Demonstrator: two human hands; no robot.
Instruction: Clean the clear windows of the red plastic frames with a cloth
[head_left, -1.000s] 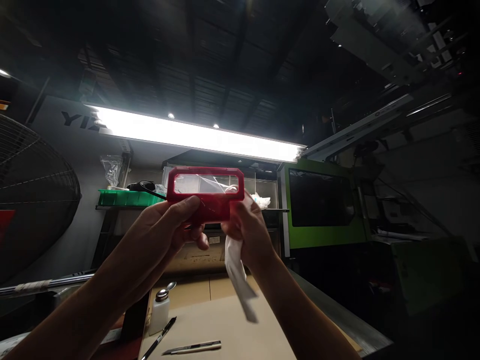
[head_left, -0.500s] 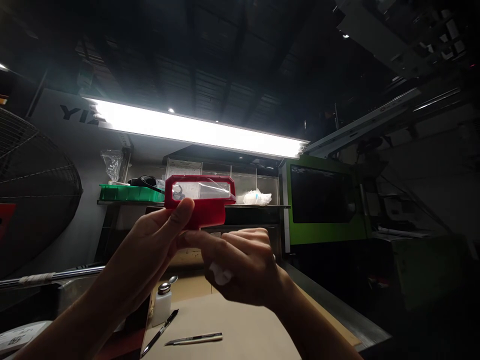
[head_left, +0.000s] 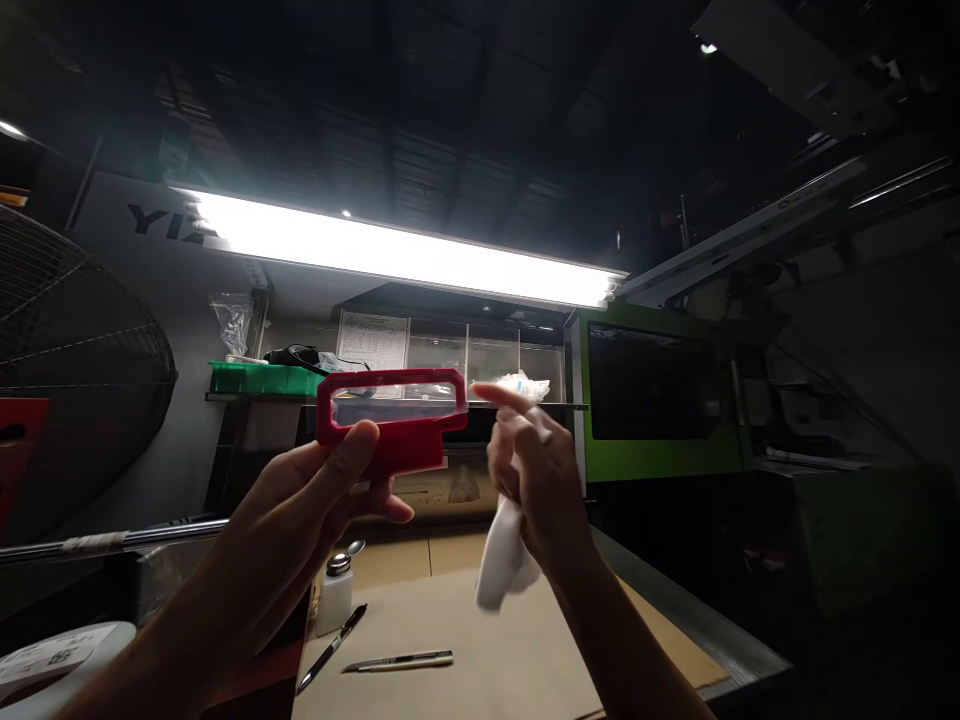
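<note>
My left hand (head_left: 322,490) grips a red plastic frame (head_left: 409,450) by its lower left, thumb in front. The part has a long window with a clear pane and a solid red block below it. To its right, my right hand (head_left: 540,465) is raised with the index finger extended close to the frame's right end; whether it touches I cannot tell. A white cloth or tissue (head_left: 501,560) hangs from the curled fingers of that hand. Below, on the board, lie a pen (head_left: 332,648) and a slim craft knife (head_left: 397,661), beside a white pump bottle (head_left: 335,592) with a metal top.
A bright tube light (head_left: 405,250) hangs over the bench. On the shelf behind are a green bin (head_left: 262,379) and a white bundle (head_left: 525,385). A large fan (head_left: 75,370) stands at left, a green machine (head_left: 660,455) at right. A metal bar (head_left: 150,538) crosses the left side.
My right hand has moved from under the red frame up and to the right, its index finger now pointing out and the white cloth hanging lower. The frame has turned slightly to face me.
</note>
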